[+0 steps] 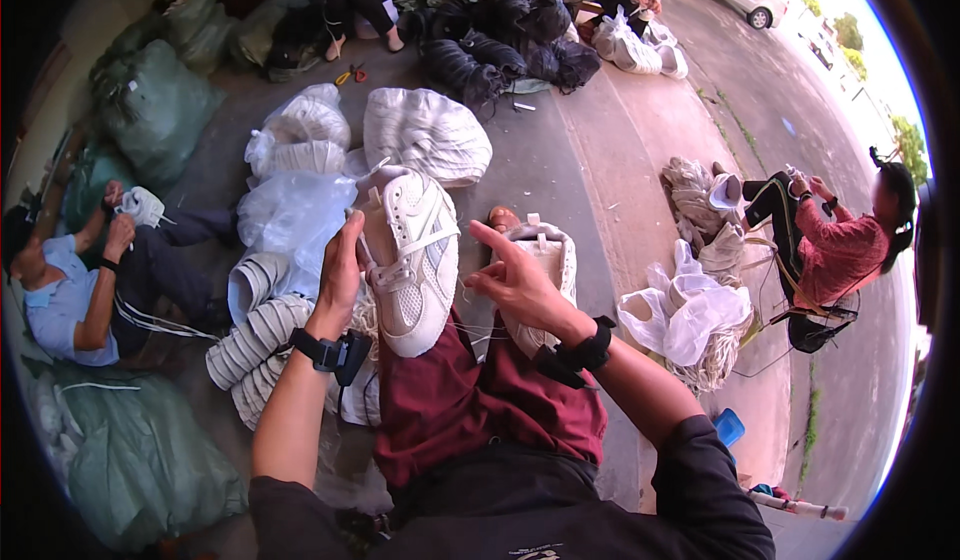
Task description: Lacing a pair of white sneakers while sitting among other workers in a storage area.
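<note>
A white lace-up sneaker [415,260] stands toe toward me above my maroon-trousered lap. My left hand [340,275] grips its left side, with the fingers partly hidden by the shoe. Laces run through part of its eyelets and cross its tongue. My right hand [525,280] is just to the right of this sneaker, index finger stretched out and thumb apart. Thin pale strands hang below that hand; whether any lies in its fingers is unclear. Behind the right hand, a second white shoe [548,250] rests by my right knee, partly covered.
Stacked white shoe parts [265,335] and a clear plastic bag [295,220] lie left, with a white bundle [425,135] ahead. Green sacks [155,110] line the left side. People sit working at left, right [845,230] and far side. Scissors [350,75] lie on the floor.
</note>
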